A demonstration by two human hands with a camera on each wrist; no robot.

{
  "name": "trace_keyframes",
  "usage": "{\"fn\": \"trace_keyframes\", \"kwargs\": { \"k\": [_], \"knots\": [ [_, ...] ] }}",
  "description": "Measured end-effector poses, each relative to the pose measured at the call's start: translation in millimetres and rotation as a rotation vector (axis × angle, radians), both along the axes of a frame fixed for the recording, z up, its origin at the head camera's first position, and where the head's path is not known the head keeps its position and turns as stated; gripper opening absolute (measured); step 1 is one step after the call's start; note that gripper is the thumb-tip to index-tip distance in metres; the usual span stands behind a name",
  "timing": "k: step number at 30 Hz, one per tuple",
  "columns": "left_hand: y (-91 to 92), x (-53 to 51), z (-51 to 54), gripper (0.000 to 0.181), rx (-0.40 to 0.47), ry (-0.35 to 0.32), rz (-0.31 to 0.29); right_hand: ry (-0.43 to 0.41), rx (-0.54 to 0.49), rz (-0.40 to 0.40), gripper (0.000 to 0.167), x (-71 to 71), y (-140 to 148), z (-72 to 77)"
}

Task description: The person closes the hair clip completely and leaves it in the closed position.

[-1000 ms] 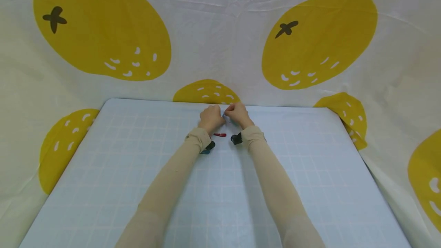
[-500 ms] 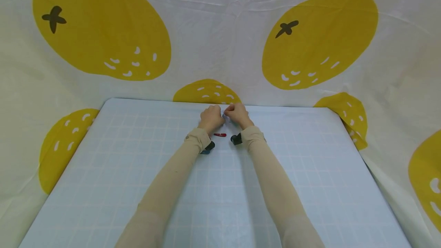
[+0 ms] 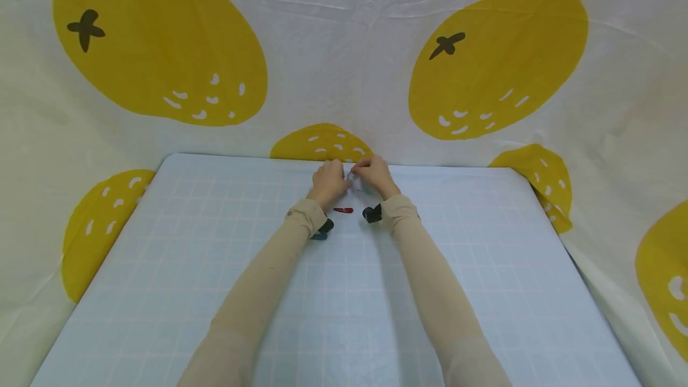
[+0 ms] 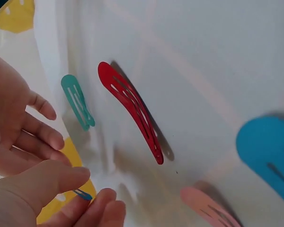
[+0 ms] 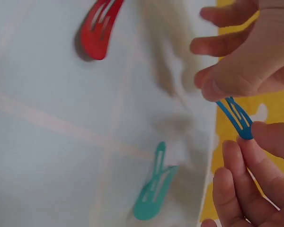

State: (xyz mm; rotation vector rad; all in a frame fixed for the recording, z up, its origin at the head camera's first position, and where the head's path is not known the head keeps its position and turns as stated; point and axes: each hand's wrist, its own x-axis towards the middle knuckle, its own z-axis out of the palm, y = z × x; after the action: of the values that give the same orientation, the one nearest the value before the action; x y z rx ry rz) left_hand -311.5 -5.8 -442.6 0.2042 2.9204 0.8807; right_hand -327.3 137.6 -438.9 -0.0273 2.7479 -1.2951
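A small blue hair clip [image 5: 237,118] is between the two hands. My left hand [image 3: 329,185] pinches one end with thumb and fingertips; in the right wrist view this left hand [image 5: 255,56] is the upper one. The clip's rounded end is pinched by my right hand [image 3: 378,176], lowest in that view [image 5: 260,189], its other fingers spread. Below the hands on the table lie a red clip [image 4: 128,99] and a teal clip [image 4: 77,101]. A pink clip [image 4: 210,205] and a larger blue clip [image 4: 270,156] lie nearer my left wrist.
The white gridded table [image 3: 215,267] ends just beyond my hands. Behind it hangs a pale cloth [image 3: 333,58] printed with large yellow fruit. A dark wrist camera [image 3: 372,214] is under my right cuff, another [image 3: 326,226] under my left.
My right hand has shifted slightly up and to the right in the head view, and a bit of teal now shows below it. My left hand has barely moved.
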Motion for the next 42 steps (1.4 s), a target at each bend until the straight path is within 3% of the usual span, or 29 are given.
{"fn": "trace_keyframes", "kwargs": {
  "k": [6, 12, 19, 32, 42],
  "knots": [
    [-3.8, -0.4, 3.3, 0.018, 0.184, 0.048, 0.006, -0.02, -0.141, -0.03, 0.026, 0.9, 3.9, 6.0],
    [-6.6, 0.5, 6.3, 0.014, 0.284, 0.074, 0.029, -0.006, -0.291, -0.01, 0.021, 4.6, 7.1, 12.1],
    [-9.8, 5.0, 13.9, 0.013, 0.319, 0.134, 0.023, 0.017, -0.336, 0.035, 0.021, 12.0, 10.7, 22.8],
    [-12.7, 19.3, 28.2, 0.012, 0.262, 0.337, -0.047, -0.007, -0.463, -0.012, 0.021, 32.7, 9.3, 45.7],
    [-19.0, 36.3, 33.2, 0.015, 0.387, 0.424, -0.096, 0.008, -0.518, 0.003, 0.02, 46.5, 9.6, 57.5]
  ]
}}
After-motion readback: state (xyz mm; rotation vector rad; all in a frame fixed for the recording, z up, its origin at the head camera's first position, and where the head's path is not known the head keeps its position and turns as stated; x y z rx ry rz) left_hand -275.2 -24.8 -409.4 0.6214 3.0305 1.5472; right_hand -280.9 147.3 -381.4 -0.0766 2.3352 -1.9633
